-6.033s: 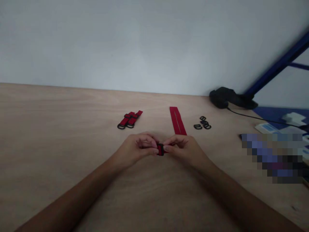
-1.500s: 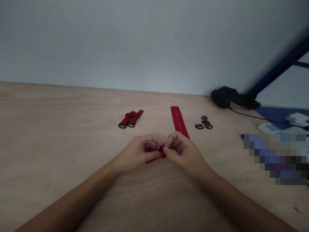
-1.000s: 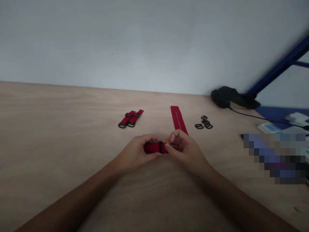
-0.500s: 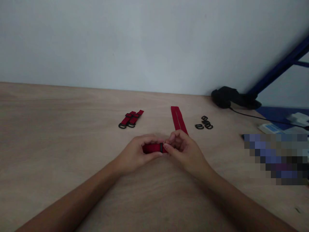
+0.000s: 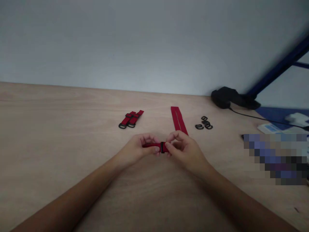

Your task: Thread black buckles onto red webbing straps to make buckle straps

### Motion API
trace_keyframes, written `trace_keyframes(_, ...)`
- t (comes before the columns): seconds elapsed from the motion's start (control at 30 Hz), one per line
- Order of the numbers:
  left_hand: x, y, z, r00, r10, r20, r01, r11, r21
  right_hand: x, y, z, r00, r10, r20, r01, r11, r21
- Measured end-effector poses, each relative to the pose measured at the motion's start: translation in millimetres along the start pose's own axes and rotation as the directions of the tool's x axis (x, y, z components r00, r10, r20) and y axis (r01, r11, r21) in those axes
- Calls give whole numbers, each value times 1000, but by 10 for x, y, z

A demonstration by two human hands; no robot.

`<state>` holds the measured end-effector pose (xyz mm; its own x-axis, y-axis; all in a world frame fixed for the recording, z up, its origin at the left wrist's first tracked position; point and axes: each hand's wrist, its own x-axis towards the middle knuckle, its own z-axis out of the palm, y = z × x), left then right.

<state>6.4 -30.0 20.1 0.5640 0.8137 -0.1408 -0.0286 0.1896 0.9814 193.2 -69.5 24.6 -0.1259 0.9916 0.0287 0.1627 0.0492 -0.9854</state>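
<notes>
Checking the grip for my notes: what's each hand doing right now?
Left hand: closed, holding the red strap.
Right hand: closed, pinching the strap beside its black slider.

Red webbing strap: matt woven cloth. Black slider buckle: dull plastic. Tabletop: smooth pale wood, visible grain, matt.

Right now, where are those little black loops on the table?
In the head camera view, the small black loops lie in a heap on the wooden table, just right of the long red strap and beyond the person's right hand.
</notes>
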Motion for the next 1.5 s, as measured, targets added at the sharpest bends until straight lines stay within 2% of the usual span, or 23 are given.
trace_keyframes(0.1, -5, 6, -8, 1000, 21, 0, -21, 999, 45, 3, 11, -6, 1000, 5, 26, -3, 998, -58)
trace_keyframes(0.2, 1, -29, -9, 998, 61, 2, -61, 992, 108, 26, 56, -6, 998, -31, 47, 34, 998, -46)
trace_keyframes(0.3, 5, -67, -2, 991, 131, 8, -129, 964, 233, 51, 96, -4, 998, 12, 67, -11, 1000, -26)
trace_keyframes(0.4, 5, -76, 3, 988, 158, 1, -149, 930, 337, 56, 99, 7, 997, 48, 61, -46, 999, -22)
trace_keyframes(0.57, 15, -45, -6, 987, 137, -90, -113, 966, 231, 51, 65, 22, 993, 114, -9, -114, 993, 37)
trace_keyframes(0.67, 11, -21, -2, 987, 102, -123, -80, 982, 170, 69, 56, -9, 997, 76, -4, -76, 996, 40)
trace_keyframes(0.83, 3, -17, 11, 989, 107, -105, -90, 984, 156, 84, 42, -84, 997, 29, 71, -19, 989, -143)
trace_keyframes(1.03, -7, -19, 11, 993, 100, -64, -86, 977, 194, 62, 45, -79, 993, 50, 107, -38, 993, -107)
trace_keyframes(1.27, -18, -17, -22, 994, 85, -64, -67, 968, 241, 47, 53, -75, 988, 55, 147, -46, 997, -58)
trace_keyframes(1.37, 6, -39, -49, 996, 73, -55, -61, 978, 197, 39, 61, -73, 987, 28, 158, -25, 1000, -19)
trace_keyframes(1.5, 29, -71, -65, 998, 30, -47, -27, 998, 57, 33, 64, -69, 980, -32, 194, 36, 999, -19)
